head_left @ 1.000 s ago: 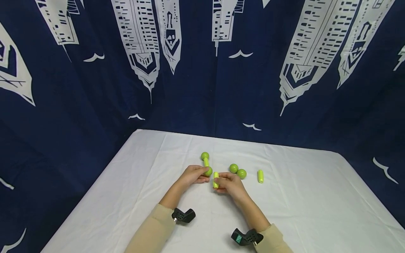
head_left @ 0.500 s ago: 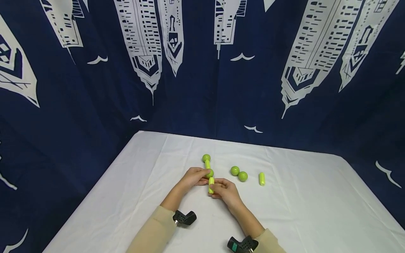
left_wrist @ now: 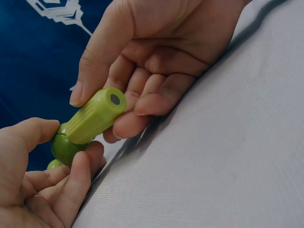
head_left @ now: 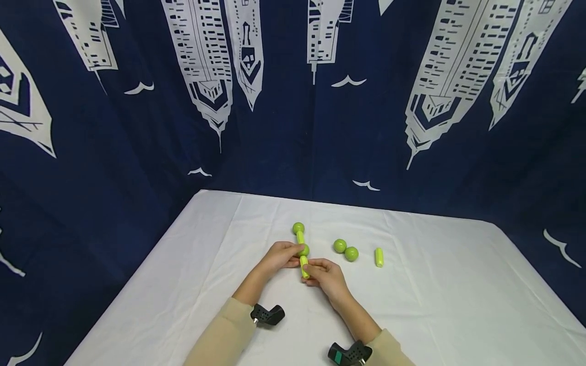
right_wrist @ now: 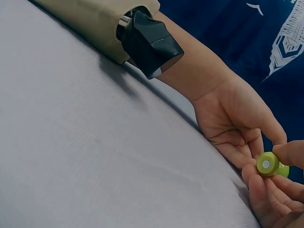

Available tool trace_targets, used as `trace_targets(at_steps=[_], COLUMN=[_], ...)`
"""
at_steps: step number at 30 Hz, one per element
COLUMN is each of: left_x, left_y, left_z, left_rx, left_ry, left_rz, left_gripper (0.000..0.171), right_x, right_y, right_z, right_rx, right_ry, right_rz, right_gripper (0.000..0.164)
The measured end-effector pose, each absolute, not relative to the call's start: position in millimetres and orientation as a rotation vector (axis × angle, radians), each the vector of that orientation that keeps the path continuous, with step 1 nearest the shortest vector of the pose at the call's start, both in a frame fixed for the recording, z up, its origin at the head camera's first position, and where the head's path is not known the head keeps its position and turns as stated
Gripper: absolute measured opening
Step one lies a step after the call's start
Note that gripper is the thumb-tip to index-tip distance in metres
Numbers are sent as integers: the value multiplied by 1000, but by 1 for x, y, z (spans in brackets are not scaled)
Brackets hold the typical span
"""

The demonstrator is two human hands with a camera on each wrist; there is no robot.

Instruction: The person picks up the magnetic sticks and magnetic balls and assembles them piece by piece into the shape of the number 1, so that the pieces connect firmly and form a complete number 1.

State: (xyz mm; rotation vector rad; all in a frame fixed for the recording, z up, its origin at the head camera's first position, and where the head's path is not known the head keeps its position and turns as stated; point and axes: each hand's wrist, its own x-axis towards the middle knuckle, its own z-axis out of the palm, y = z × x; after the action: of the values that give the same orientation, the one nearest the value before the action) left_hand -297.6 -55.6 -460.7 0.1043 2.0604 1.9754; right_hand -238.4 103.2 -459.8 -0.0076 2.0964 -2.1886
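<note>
My left hand pinches a green ball between thumb and fingers. Beyond that ball, a yellow-green rod and another green ball line up with it, away from me. My right hand grips a second yellow-green rod by thumb and fingertips. The far end of this rod meets the held ball in the left wrist view; its near end shows a small round grey inset. In the right wrist view the rod's end faces the camera, and the ball is mostly hidden behind it.
Right of the hands, two loose green balls lie side by side on the white cloth. Farther right is a loose yellow-green rod. A dark blue printed curtain hangs behind the table. Each wrist wears a black camera.
My right hand has brought its rod leftward to the ball in my left hand; the rod now tilts into line with the piece. The left hand keeps its hold on the ball.
</note>
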Motion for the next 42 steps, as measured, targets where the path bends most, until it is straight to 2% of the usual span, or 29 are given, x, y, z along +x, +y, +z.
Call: trace_targets(at_steps=[30,42], left_x=[-295,-300], left_y=[-55,-55], left_z=[-456,-464], left_rx=[143,124], left_ry=[2079,2065], left_rz=[1979,1977], left_gripper=[38,42], right_x=[-239,-239], right_y=[105,106], right_z=[-460,-459], right_rx=[-17,-24], right_ry=[2075,2055], right_rz=[-2202,-2200], right_gripper=[31,33])
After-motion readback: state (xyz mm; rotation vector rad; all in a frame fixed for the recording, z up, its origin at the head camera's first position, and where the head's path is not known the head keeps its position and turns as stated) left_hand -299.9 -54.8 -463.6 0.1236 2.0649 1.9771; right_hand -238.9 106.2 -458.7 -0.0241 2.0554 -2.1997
